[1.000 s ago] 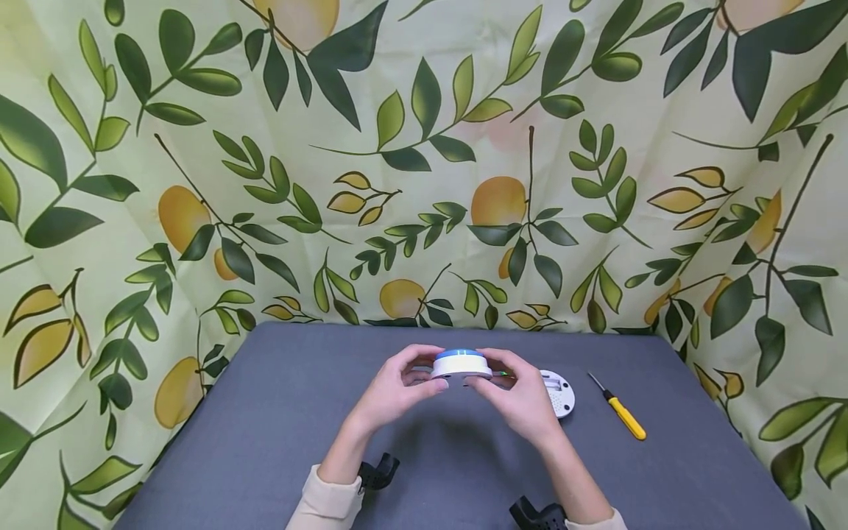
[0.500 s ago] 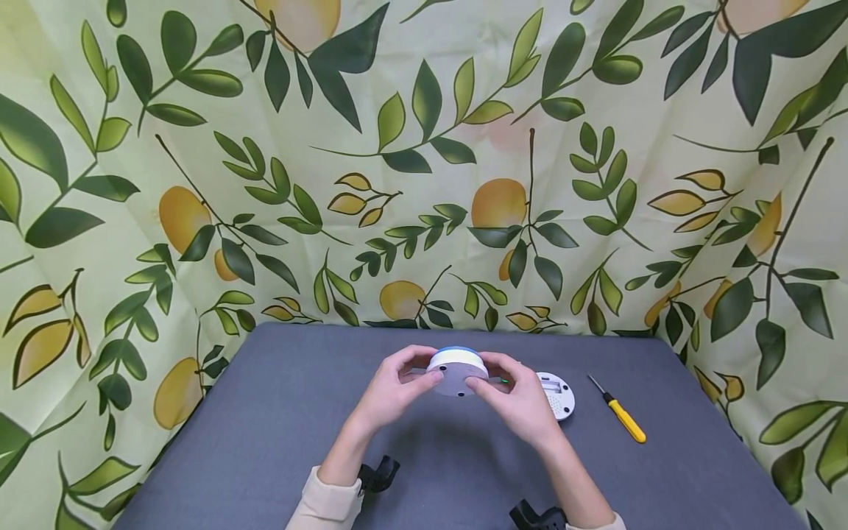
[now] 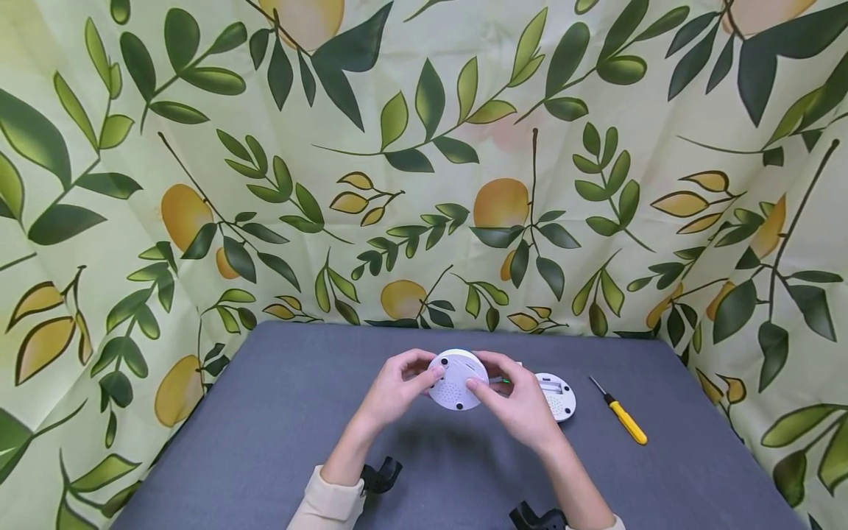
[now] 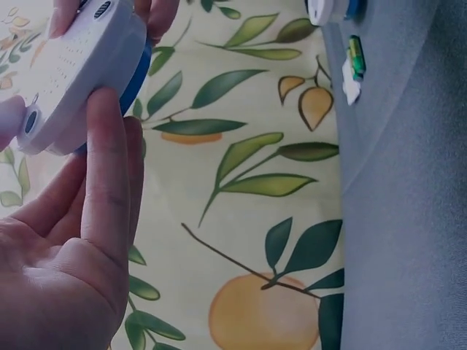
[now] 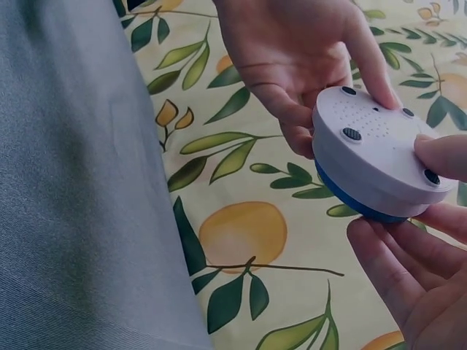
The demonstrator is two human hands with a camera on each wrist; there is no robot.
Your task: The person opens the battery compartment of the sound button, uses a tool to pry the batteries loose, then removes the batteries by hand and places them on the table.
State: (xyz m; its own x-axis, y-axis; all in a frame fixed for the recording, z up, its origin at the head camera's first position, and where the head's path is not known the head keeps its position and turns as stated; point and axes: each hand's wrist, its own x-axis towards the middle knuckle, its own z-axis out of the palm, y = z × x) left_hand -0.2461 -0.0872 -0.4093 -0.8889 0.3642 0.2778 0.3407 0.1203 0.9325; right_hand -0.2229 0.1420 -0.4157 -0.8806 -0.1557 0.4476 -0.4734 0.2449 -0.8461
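A round white device with a blue top (image 3: pixel 457 390) is held up over the table, its perforated underside with dark rubber feet turned towards me. My left hand (image 3: pixel 396 389) grips its left edge, thumb on the underside. On the opposite edge, my right hand (image 3: pixel 523 401) holds it the same way, thumb pressing the perforated face. The blue side (image 5: pixel 357 197) points away and shows at the rim in the right wrist view. Behind my right hand lies a second white round device (image 3: pixel 562 403) with an exposed battery compartment, partly hidden.
A yellow-handled screwdriver (image 3: pixel 625 418) lies to the right on the grey table (image 3: pixel 285 412). A green battery (image 4: pixel 356 58) and a small white piece (image 4: pixel 352 86) lie on the tabletop. Patterned fabric (image 3: pixel 424 243) hangs behind and at both sides.
Both hands have tilted the device, so its blue top has turned away and its underside has come to face me. The second device and the screwdriver have stayed in place.
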